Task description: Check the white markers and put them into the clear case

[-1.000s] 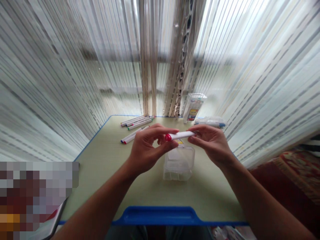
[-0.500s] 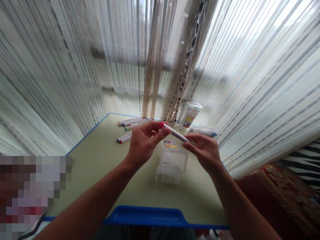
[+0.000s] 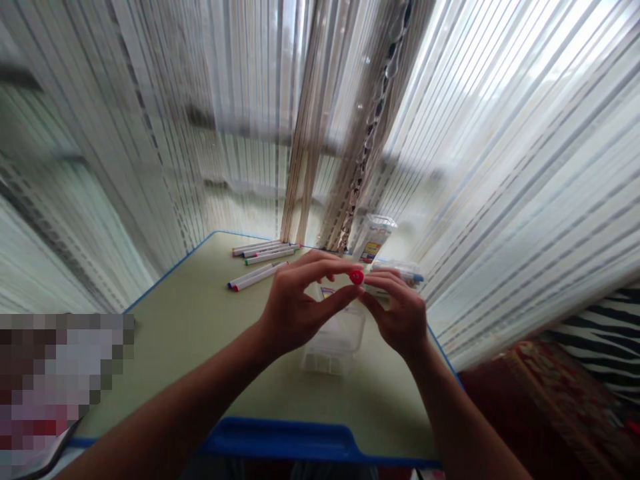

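A marker [image 3: 356,276] is held up over the table, its round red end facing me and the rest of its body mostly hidden behind that end. My left hand [image 3: 300,300] pinches it near the red end between thumb and fingers. From the other side, my right hand [image 3: 400,307] has its fingertips closed on the marker too. Below the hands stands a clear plastic box [image 3: 333,350], partly covered by my left hand. Several white markers with coloured ends [image 3: 265,251] lie on the table to the left, two of them [image 3: 257,277] nearer to me.
The pale green table [image 3: 190,333] has a blue rim and a blue tray [image 3: 283,437] at its front edge. At the back right, a clear case [image 3: 375,239] stands upright beside another clear case [image 3: 400,272] lying flat. Striped curtains [image 3: 240,100] hang behind.
The marker has swung from lying crosswise between my hands to pointing its red end at me. My hands have come closer together, and the view has shifted slightly.
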`<state>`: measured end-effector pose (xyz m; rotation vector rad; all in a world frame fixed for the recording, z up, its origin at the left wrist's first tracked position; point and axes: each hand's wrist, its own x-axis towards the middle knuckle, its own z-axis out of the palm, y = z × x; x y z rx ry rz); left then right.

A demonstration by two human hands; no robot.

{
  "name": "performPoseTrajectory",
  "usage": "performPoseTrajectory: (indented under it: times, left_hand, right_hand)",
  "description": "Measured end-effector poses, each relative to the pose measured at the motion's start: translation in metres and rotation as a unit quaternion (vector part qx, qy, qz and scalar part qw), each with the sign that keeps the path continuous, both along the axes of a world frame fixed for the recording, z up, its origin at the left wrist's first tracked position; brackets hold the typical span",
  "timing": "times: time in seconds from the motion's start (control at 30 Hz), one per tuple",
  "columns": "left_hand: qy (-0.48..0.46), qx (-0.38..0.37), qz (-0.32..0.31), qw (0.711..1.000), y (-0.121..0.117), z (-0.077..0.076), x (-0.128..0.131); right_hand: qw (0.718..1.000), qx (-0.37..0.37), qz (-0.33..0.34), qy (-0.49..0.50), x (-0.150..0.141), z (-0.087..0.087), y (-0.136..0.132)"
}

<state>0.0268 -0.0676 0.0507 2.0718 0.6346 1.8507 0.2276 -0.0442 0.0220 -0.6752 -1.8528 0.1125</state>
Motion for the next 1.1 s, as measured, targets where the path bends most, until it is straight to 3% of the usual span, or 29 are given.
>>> performPoseTrajectory:
  times: [0.1, 0.3, 0.73, 0.83, 0.93, 1.1]
  left_hand:
    - [0.03, 0.063, 0.006, 0.998, -0.005, 0.003, 0.002]
    - [0.079, 0.13, -0.001, 0.988, -0.009, 0.004, 0.004]
    - [0.084, 0.115, -0.008, 0.99, -0.012, 0.004, 0.006]
    - [0.061, 0.073, -0.008, 0.995, -0.011, 0.0, 0.003]
    - [-0.012, -0.014, -0.003, 1.0, -0.005, -0.006, 0.0]
    - [-0.142, -0.161, -0.022, 0.976, 0.007, -0.01, -0.008]
  right_hand:
    - [0.998, 0.056, -0.026, -0.017, 0.0, 0.003, -0.004]
    - [0.997, 0.072, -0.032, -0.028, 0.005, 0.002, -0.005]
    - [0.997, 0.06, -0.029, -0.03, 0.005, 0.002, -0.006]
    - [0.997, 0.059, -0.035, -0.036, 0.004, 0.003, -0.006]
    - [0.997, 0.055, -0.045, -0.032, 0.002, 0.003, -0.007]
    - [0.999, 0.008, -0.023, 0.026, 0.002, 0.0, -0.007]
